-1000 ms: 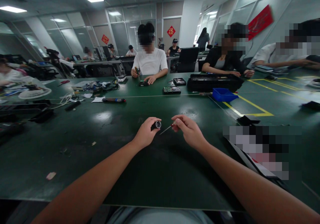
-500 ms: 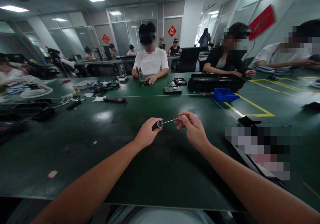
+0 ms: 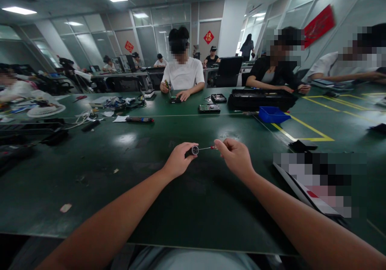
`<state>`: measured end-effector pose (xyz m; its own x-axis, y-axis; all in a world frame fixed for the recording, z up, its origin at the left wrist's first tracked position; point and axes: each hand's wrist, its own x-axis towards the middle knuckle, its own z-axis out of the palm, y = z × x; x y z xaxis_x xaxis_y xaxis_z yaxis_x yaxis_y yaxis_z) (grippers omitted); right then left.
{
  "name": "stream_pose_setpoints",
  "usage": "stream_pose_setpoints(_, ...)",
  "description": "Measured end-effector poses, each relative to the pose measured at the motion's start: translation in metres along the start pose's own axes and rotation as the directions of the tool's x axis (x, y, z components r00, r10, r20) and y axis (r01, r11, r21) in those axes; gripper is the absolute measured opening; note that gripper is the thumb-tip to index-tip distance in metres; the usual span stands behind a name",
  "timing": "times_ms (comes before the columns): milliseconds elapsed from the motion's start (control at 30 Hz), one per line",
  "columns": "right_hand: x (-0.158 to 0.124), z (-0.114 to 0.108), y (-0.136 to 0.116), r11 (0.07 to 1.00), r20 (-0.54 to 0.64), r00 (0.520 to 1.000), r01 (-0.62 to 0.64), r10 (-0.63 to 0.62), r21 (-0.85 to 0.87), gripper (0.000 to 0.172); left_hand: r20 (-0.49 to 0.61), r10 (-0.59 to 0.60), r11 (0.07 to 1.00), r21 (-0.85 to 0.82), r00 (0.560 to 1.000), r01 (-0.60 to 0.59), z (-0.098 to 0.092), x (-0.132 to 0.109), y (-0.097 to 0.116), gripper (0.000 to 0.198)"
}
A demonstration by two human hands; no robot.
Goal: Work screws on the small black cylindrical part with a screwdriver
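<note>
Between the thumb and fingers of my left hand [image 3: 177, 160] is a small black cylindrical part [image 3: 195, 150] with a pale ring around its round end, which faces me. My right hand [image 3: 237, 155] is closed around the handle of a thin screwdriver [image 3: 206, 148]. Its metal shaft points left, and the tip meets the rim of the round end; whether it sits inside cannot be made out. A bit of red shows on the handle by my fingertips. Both hands are held above the green table [image 3: 181, 217].
Across the table a person in a white shirt [image 3: 183, 75] works on a small device. Hard drives [image 3: 209, 108], a long black casing [image 3: 262, 99] and a blue bin [image 3: 274, 115] stand ahead. A pen-like tool [image 3: 139, 119] and cables [image 3: 80, 119] lie left; a partly blurred flat item [image 3: 297, 185] lies right.
My right-hand fingers have curled more tightly over the screwdriver handle, turning the hand. The left hand keeps its hold on the black part. The whole view has shifted slightly.
</note>
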<state>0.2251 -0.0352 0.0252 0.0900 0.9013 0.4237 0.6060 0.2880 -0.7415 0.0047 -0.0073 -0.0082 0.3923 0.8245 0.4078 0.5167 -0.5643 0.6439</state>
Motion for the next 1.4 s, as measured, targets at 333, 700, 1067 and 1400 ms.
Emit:
stream_pose_setpoints(333,-0.0053,0.0045,-0.0035,0.997,0.006,0.997,0.072,-0.072,-0.002,0.057,-0.014,0.033,0.999,-0.009,0.999,-0.033,0.0017,0.0013,-0.0034,0.036)
stream_pose_setpoints(700,-0.0033,0.0008,-0.0051,1.0,0.045,0.999,0.0,0.001,-0.018,0.06,0.008,0.004,1.0,0.003,1.0,-0.004,0.0009,-0.0002,-0.0027,0.035)
stream_pose_setpoints(1067,-0.0051,0.0031,-0.003,0.995,0.052,0.994,0.097,-0.096,-0.028,0.056,-0.006,0.011,1.0,0.0,1.0,-0.011,0.0012,0.0012,-0.0037,0.036)
stream_pose_setpoints(1400,-0.0062,0.0028,-0.0052,0.996,0.078,0.994,0.08,-0.077,-0.03,0.05,-0.013,-0.001,1.0,-0.028,1.0,0.001,0.0008,0.0021,0.0005,0.034)
